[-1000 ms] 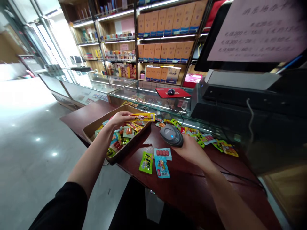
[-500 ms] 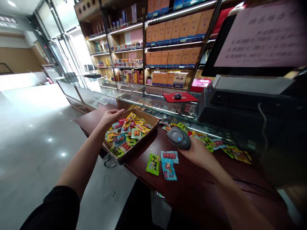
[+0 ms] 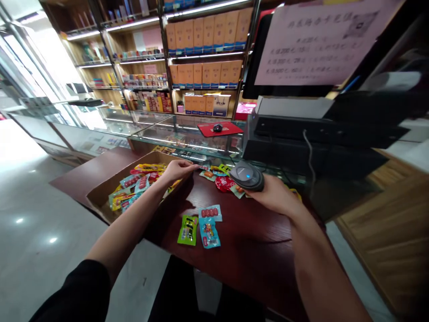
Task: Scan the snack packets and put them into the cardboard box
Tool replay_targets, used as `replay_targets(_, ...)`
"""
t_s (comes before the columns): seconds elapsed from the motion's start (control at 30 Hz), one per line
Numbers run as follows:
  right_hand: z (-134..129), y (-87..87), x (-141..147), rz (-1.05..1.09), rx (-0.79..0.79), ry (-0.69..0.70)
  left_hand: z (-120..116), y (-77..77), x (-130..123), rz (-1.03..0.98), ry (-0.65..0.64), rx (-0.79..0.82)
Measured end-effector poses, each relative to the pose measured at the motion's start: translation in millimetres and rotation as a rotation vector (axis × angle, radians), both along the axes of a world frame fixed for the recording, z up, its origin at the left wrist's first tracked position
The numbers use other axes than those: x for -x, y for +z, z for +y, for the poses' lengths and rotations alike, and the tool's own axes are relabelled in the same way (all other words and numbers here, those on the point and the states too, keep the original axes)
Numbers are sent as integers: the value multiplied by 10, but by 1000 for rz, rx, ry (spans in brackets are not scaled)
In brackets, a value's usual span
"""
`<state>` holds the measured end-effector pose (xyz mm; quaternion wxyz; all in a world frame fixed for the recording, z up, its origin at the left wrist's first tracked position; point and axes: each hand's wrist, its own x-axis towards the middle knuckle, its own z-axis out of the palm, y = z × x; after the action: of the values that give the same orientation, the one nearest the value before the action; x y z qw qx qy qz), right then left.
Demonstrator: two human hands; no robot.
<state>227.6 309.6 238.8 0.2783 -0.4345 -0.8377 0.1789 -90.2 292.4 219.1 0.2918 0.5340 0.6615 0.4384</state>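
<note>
My right hand (image 3: 276, 193) is wrapped around a dark grey barcode scanner (image 3: 247, 175), which shows a small blue light. Below its head lie a red snack packet (image 3: 224, 184) and other small packets. My left hand (image 3: 181, 171) reaches past the box's right side, thumb and fingers pinched at the edge of a small snack packet (image 3: 204, 168). Under my left forearm is a cardboard box (image 3: 97, 203) full of colourful snack packets. Three packets lie together on the brown table: a green one (image 3: 188, 230), a blue one (image 3: 209, 233) and one with reddish sausages (image 3: 210, 213).
A glass display counter (image 3: 157, 129) runs behind the table, with a red mouse pad (image 3: 231, 129) and black mouse (image 3: 217, 127) on top. At right stands a monitor with a pink handwritten paper (image 3: 311, 49). Shelves of orange boxes (image 3: 208, 33) line the back.
My left hand has moved from above the box to the packets at its right. The scanner, still in my right hand, is over the red packet. The view has turned right.
</note>
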Motion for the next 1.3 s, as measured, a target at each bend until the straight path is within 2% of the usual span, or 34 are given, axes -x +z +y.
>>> replay_targets(0.1, 56, 2, -118, -43, 8, -47, 257, -167, -232, 57, -70, 29)
replay_targets(0.23, 92, 15, -235, -61, 7, -41, 588, -435, -509, 135, -181, 62)
replay_targets(0.37, 84, 62, -316, -67, 8, -79, 839, -670, -766, 301, -257, 52)
replay_targets(0.47, 65, 103, -354, -63, 5, -96, 954, -769, -927, 445, -293, 56)
replay_targets(0.6, 48, 133, -380, -49, 18, -94, 1014, -798, -1067, 646, -330, 92)
replay_targets(0.73, 43, 130, -379, -27, 25, -86, 1021, -791, -1093, 666, -314, 131)
replay_targets(0.9, 28, 109, -316, -14, 17, -59, 966, -717, -891, 460, -260, 237)
replay_targets(0.97, 10, 96, -258, -36, 17, -56, 879, -608, -731, 319, -242, 235)
replay_targets(1.1, -66, 57, -63, -91, -1, -22, 577, -266, -325, 20, -226, 200)
replay_targets(1.2, -154, 9, 131, -64, 8, 48, 317, -52, -29, -43, -232, 178)
replay_targets(1.3, -240, -53, 314, -38, 42, 129, 122, 15, 173, -86, -237, 153)
